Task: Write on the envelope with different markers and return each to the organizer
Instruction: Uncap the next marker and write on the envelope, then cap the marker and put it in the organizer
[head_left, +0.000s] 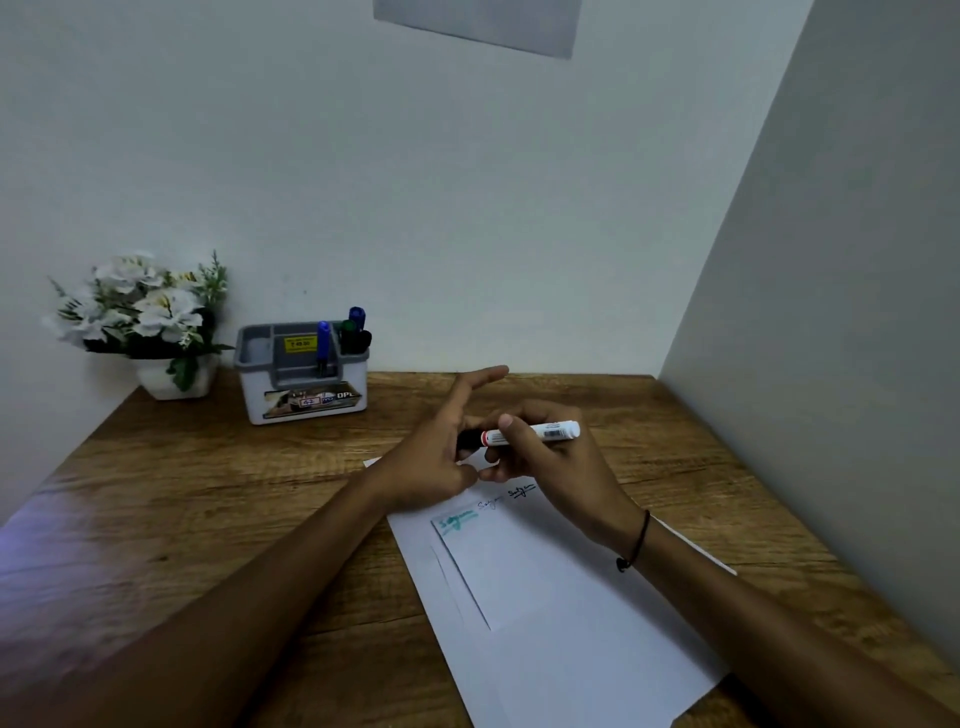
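- The right hand (540, 457) grips a white-barrelled marker with a red band (530, 434), its fingers curled round the middle of the barrel; the marker lies nearly level above the far end of the envelope, its white tail pointing right.
- The marker's dark left end (467, 440) sits against the fingers of the left hand (436, 462); whether that end is a cap or a bare tip cannot be told.
- The left hand seems to pinch that dark end with thumb and a lower finger, while its other fingers (483, 375) stretch straight out toward the far side; the exact contact is partly hidden.
- A thin black cord bracelet (638, 543) circles the right wrist.
- Under both hands lies a long white paper envelope (545, 623), flat on the table, running from the near right edge of the scene toward the middle.
- Near its far end the envelope bears three short handwritten words: one in teal over a teal smear (457, 521), a fainter one (491, 503) just right of it, and a black one (522, 490) farthest right.
- The brown wood-grain table (208, 519) carries everything.
- At the far left of the table stands a grey-and-white plastic organizer with a yellow sticker (304, 374); a blue marker (322, 345) stands upright in its middle compartment, and blue, green and black markers (356, 330) cluster in its right compartment.
- Left of the organizer, in the far corner, sits a white pot of white artificial flowers (140, 322).
- Pale walls (467, 208) close the table at the far side and right.
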